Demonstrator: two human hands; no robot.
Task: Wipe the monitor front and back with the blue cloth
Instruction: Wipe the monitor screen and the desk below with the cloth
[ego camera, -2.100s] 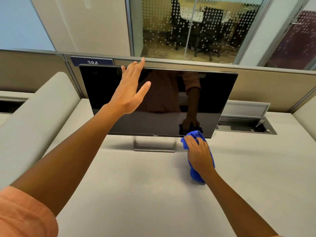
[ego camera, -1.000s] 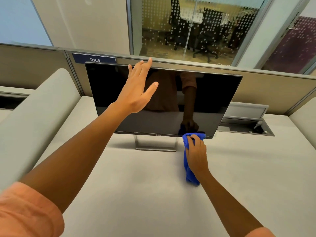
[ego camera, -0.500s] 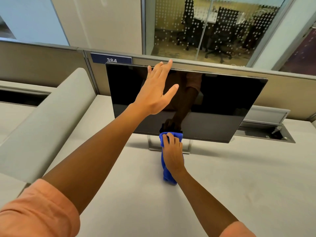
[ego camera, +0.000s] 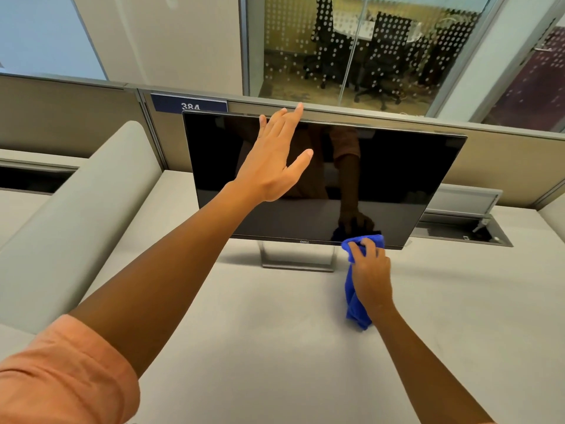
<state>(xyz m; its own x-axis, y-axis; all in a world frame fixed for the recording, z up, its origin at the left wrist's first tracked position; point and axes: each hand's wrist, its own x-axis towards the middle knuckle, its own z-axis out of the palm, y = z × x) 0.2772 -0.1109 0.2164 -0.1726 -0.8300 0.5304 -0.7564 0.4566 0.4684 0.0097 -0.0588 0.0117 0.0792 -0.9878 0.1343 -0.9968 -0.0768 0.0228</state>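
A black monitor (ego camera: 406, 175) with its screen dark stands on a silver stand (ego camera: 295, 260) in the middle of the desk. My left hand (ego camera: 272, 166) is flat with fingers spread, its fingertips at the monitor's top edge. My right hand (ego camera: 371, 275) grips the blue cloth (ego camera: 353, 304) and presses its bunched top against the monitor's bottom bezel, right of the stand. The rest of the cloth hangs down below my hand. The monitor's back is hidden.
The grey desk (ego camera: 275, 347) runs toward me. A padded divider (ego camera: 76, 215) rises at the left. A partition (ego camera: 504, 166) with a number plate (ego camera: 189, 103) stands behind the monitor. An open cable hatch (ego camera: 464, 231) lies at the right rear.
My right hand has slid the blue cloth along the bottom bezel, left to in front of the stand and then back right. My left hand has stayed at the top edge.
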